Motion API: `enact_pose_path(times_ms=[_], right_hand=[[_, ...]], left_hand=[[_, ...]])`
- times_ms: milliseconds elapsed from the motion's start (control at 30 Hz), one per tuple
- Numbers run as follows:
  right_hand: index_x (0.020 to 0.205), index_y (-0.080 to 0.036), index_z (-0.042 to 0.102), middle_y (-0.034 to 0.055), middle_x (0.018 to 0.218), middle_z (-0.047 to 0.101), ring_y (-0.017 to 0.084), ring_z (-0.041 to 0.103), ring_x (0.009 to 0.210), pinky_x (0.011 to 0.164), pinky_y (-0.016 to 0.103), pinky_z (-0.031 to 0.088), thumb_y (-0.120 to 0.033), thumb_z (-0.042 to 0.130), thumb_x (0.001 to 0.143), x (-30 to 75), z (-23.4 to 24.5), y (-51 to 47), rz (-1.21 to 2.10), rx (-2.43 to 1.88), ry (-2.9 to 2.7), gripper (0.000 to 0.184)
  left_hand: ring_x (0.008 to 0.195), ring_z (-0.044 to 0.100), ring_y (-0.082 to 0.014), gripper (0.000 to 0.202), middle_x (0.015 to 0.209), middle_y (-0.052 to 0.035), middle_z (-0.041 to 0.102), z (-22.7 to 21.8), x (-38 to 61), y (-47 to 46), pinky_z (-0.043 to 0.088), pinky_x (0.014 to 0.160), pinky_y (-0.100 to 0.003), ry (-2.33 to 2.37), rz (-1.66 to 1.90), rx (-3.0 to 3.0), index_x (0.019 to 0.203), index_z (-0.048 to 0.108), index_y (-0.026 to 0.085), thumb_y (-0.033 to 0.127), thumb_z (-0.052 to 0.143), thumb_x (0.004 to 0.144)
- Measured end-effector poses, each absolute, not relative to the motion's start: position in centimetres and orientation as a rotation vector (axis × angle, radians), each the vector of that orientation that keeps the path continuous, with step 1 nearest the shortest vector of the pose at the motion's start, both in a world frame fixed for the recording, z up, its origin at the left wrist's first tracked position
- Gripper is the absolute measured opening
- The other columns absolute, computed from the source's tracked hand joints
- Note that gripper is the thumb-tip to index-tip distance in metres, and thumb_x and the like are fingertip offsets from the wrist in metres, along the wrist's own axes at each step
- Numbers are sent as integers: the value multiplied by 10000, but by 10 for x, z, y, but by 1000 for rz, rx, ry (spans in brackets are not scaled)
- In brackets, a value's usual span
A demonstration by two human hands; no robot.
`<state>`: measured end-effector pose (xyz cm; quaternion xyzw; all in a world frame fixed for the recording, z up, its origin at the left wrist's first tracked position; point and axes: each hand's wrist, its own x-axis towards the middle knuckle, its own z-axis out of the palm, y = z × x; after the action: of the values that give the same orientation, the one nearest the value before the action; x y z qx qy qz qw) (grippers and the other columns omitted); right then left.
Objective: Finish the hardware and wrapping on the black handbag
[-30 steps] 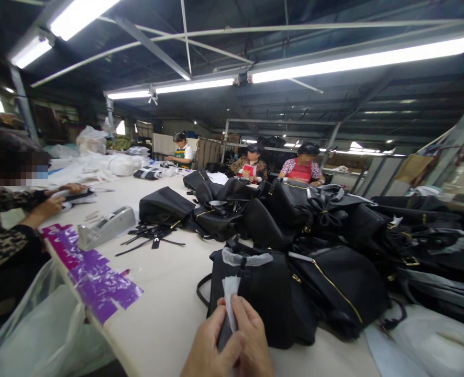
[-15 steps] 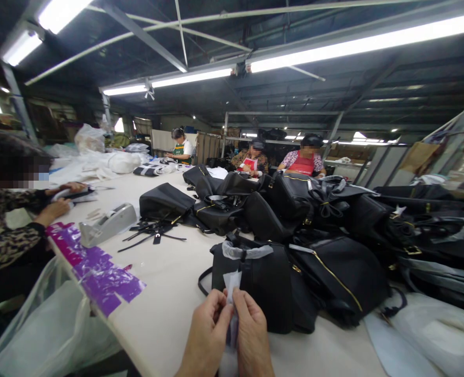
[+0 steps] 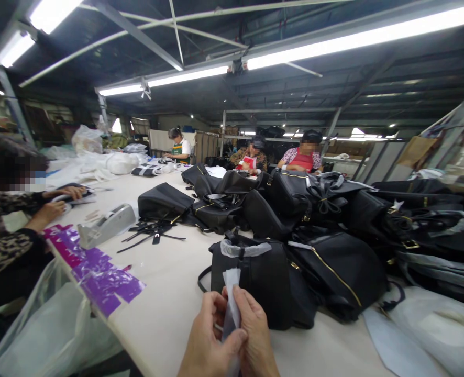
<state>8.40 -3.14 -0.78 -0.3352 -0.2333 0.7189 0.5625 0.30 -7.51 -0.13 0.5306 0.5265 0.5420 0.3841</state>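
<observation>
Both hands at the table's near edge, fingers pressed together around a thin white paper strip (image 3: 231, 298). Left hand (image 3: 208, 340) thumb and fingertips pinch its lower part; right hand (image 3: 255, 335) fingers close on it from the other side, thumb across the front. Strip stands roughly upright between them, top end sticking up free above the fingertips.

Just behind the strip: a black bag (image 3: 263, 283) upright on the table (image 3: 165, 298), opening stuffed with clear plastic. To its right, a heap of more black bags (image 3: 334, 225) running back along the table's right side. Clear plastic sheet (image 3: 432, 330) at the near right corner.

Left near edge: purple tape pieces (image 3: 98, 272) stuck along it; grey tape dispenser (image 3: 106, 225) just behind them; loose black straps (image 3: 153, 233) near the middle.

A seated person (image 3: 8, 225) at the left edge, both hands on the table. 3 more people (image 3: 251, 157) at the far end.
</observation>
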Motion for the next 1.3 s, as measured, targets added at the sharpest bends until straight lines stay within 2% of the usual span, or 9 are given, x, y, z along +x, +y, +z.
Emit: enact_pose_path(times_ms=[100, 233, 333, 467, 600, 800, 933, 1100, 1300], right_hand=[[652, -159, 671, -23, 583, 596, 129, 523, 555, 543, 229, 458, -545, 877, 547, 87, -7, -30, 1671, -804, -564, 450], [732, -147, 728, 4, 665, 649, 148, 559, 632, 579, 223, 470, -527, 882, 547, 90, -3, -28, 1636, -821, -563, 449], [752, -147, 745, -1, 659, 645, 136, 549, 627, 578, 207, 467, -533, 886, 538, 89, -2, -30, 1650, -825, -541, 464], [746, -156, 745, -24, 623, 603, 115, 508, 574, 515, 190, 431, -519, 899, 524, 86, -5, -31, 1662, -800, -509, 452], [716, -159, 743, -34, 569, 567, 114, 476, 529, 479, 201, 409, -556, 888, 518, 82, -14, -26, 1630, -798, -525, 467], [691, -162, 754, 6, 610, 651, 168, 574, 616, 576, 232, 486, -637, 856, 496, 82, -28, -17, 1575, -836, -635, 524], [759, -156, 779, 35, 690, 717, 203, 635, 713, 684, 241, 515, -666, 841, 495, 81, -27, -19, 1464, -908, -705, 578], [592, -153, 716, -1, 523, 618, 127, 534, 510, 502, 207, 441, -687, 833, 491, 73, -31, -19, 1385, -884, -659, 556], [621, -156, 695, -15, 412, 550, 106, 463, 355, 384, 221, 380, -668, 864, 451, 72, -38, -16, 1573, -818, -521, 565]], left_hand=[[733, 615, -178, 284, 860, -26, 610, -3, 1, -74, 492, 640, -268, 1373, 1389, 1504, 956, 500, 209, 132, 604, 703], [1117, 588, -271, 210, 1232, -116, 586, -12, 0, -77, 489, 933, -367, 1406, 1442, 1803, 839, 574, 220, 101, 578, 666], [1242, 533, -283, 195, 1342, -112, 541, -24, 3, -79, 459, 1007, -371, 1466, 1454, 1873, 860, 616, 226, 123, 567, 702], [1087, 622, -238, 97, 1194, -106, 622, -34, 1, -77, 511, 904, -307, 1505, 1494, 1891, 827, 628, 226, 182, 543, 813], [881, 655, -197, 159, 983, -76, 663, -31, -6, -73, 528, 781, -260, 1395, 1498, 1885, 724, 589, 220, 217, 510, 862], [778, 589, -208, 256, 865, -46, 620, -9, 0, -53, 484, 719, -305, 1488, 1669, 1514, 912, 566, 216, 463, 524, 858], [680, 544, -184, 261, 721, -4, 571, 4, 1, -29, 443, 642, -281, 1421, 1617, 1311, 783, 567, 199, 458, 586, 808], [604, 480, -128, 291, 602, 33, 526, 12, -5, -15, 380, 585, -223, 1095, 1502, 992, 639, 559, 171, 416, 707, 693], [545, 543, -121, 141, 651, -56, 692, 16, -10, -6, 373, 527, -208, 859, 1264, 730, 589, 553, 153, 217, 677, 572]])
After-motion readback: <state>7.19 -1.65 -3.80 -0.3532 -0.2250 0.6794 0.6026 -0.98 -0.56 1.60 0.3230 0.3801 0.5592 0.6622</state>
